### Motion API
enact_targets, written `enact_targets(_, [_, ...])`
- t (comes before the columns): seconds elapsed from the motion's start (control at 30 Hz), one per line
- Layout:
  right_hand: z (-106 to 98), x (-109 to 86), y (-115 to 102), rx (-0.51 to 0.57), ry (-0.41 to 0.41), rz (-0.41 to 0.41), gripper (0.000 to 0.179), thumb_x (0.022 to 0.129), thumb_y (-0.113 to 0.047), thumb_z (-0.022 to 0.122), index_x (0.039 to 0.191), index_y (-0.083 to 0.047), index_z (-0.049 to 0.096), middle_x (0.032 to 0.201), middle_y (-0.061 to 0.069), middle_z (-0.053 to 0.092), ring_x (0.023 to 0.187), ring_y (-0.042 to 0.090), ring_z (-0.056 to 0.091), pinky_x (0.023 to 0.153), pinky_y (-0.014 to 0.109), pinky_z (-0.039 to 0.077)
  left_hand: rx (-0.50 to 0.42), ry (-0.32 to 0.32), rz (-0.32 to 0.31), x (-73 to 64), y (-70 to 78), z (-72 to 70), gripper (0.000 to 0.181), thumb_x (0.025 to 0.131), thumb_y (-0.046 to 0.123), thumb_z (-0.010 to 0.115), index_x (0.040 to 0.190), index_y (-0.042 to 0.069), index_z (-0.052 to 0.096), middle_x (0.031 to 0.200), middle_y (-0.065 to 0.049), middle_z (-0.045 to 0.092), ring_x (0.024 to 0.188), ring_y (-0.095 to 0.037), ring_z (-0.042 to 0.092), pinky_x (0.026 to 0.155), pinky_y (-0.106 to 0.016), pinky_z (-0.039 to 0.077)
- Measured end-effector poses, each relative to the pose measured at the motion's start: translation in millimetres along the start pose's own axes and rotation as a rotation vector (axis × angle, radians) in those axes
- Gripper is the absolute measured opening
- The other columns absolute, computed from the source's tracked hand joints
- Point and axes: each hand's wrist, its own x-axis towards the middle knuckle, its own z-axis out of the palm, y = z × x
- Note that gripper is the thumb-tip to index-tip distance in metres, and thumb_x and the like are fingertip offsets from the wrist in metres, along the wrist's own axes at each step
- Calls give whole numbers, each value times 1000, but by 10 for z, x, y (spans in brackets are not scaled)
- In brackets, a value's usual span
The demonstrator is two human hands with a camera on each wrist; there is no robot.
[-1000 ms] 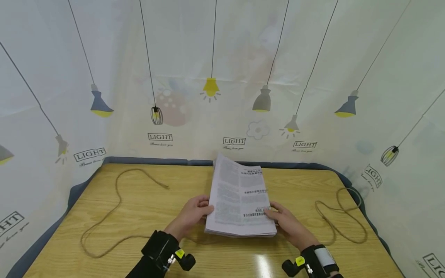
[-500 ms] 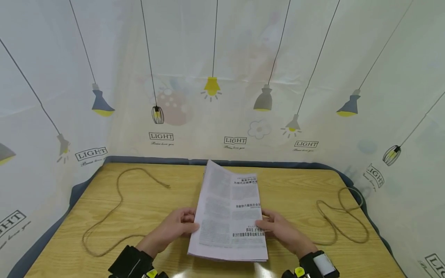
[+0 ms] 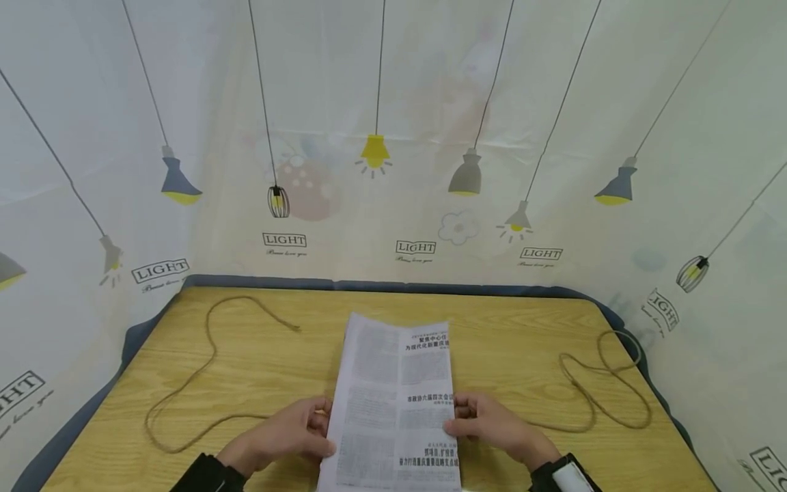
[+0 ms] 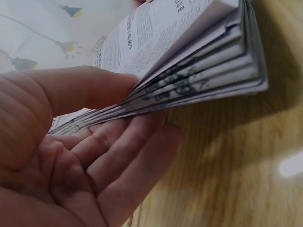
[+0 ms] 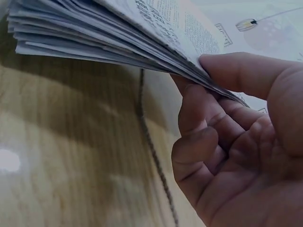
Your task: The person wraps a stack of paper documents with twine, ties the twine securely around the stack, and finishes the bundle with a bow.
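A stack of folded newspapers is held between both hands above the table's front part. My left hand grips its left edge, thumb on top and fingers beneath; the left wrist view shows the layered sheets between them. On the opposite edge, my right hand pinches the stack the same way, and in the right wrist view its lower fingers curl under the paper. A brown rope lies on the table, passing under the newspapers, though that middle stretch is hidden in the head view.
The wooden table has a dark blue edge along its back and sides. Loops of the rope's other end lie at the right. A pale curtain printed with hanging lamps surrounds the table behind and on both sides.
Both hands have drawn the newspapers toward the person and slightly left; the stack's near edge has dropped out of the head view. The rope stays where it was.
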Motion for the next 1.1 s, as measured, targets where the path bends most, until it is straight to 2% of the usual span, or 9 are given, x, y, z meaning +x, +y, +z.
enact_targets(0.1, [43, 21, 52, -18, -2, 10, 44, 96, -17, 61, 133, 3, 53, 112, 14, 71, 99, 17, 69, 78, 27, 50, 16, -18, -9, -11, -42, 4, 36, 83, 2, 67, 113, -5, 50, 92, -8, 71, 83, -15, 65, 70, -29, 54])
enact_targets(0.27, [92, 49, 121, -76, 30, 52, 38, 95, -17, 61, 128, 2, 57, 104, 11, 72, 85, 14, 65, 67, 25, 44, 84, -8, -65, -3, -81, 10, 34, 81, 2, 70, 109, -3, 51, 82, -5, 69, 76, -13, 64, 68, -26, 50])
enact_targets(0.37, [117, 55, 132, -122, 65, 60, 35, 95, -18, 62, 123, 2, 61, 97, 10, 73, 76, 13, 60, 60, 23, 39, 90, -11, -98, 1, -85, 10, 35, 81, 3, 70, 111, -3, 53, 84, -8, 71, 78, -14, 66, 66, -25, 49])
enact_targets(0.5, [152, 53, 140, -185, 101, 57, 30, 94, -19, 63, 115, 2, 64, 91, 9, 73, 71, 13, 59, 56, 22, 40, 115, -17, -98, 17, -91, 25, 29, 86, 6, 65, 112, -4, 57, 91, -12, 73, 78, -15, 67, 62, -24, 50])
enact_targets(0.63, [181, 56, 155, -233, 136, 68, 27, 93, -21, 64, 110, 1, 67, 86, 7, 73, 68, 12, 57, 55, 22, 40, 220, 61, -127, 30, -86, 62, 17, 94, 17, 60, 98, 1, 64, 81, -7, 71, 66, -13, 64, 54, -24, 48])
enact_targets(0.73, [198, 64, 170, -254, 167, 85, 25, 94, -22, 64, 106, -1, 69, 84, 6, 73, 67, 12, 58, 57, 24, 43, 338, 142, -159, 31, -64, 83, 25, 95, 26, 60, 83, 4, 64, 69, -3, 67, 57, -12, 60, 48, -25, 47])
enact_targets(0.8, [215, 66, 173, -275, 199, 103, 25, 93, -24, 64, 102, -1, 70, 81, 5, 73, 67, 11, 59, 59, 26, 45, 395, 182, -168, 31, -48, 91, 28, 94, 29, 62, 80, 5, 64, 68, -3, 66, 56, -13, 60, 48, -27, 48])
enact_targets(0.93, [265, 54, 163, -336, 280, 129, 24, 91, -27, 67, 91, -2, 67, 73, 1, 70, 62, 11, 57, 56, 26, 44, 438, 241, -178, 25, -30, 96, 27, 91, 30, 67, 81, 5, 60, 69, -4, 67, 57, -14, 62, 49, -29, 50])
enact_targets(1.1, [321, 34, 133, -384, 355, 117, 26, 89, -24, 70, 91, -1, 59, 73, 3, 67, 64, 13, 58, 55, 25, 44, 442, 287, -145, 41, -56, 104, 30, 88, 28, 69, 89, 4, 50, 69, -6, 65, 56, -16, 62, 48, -29, 48])
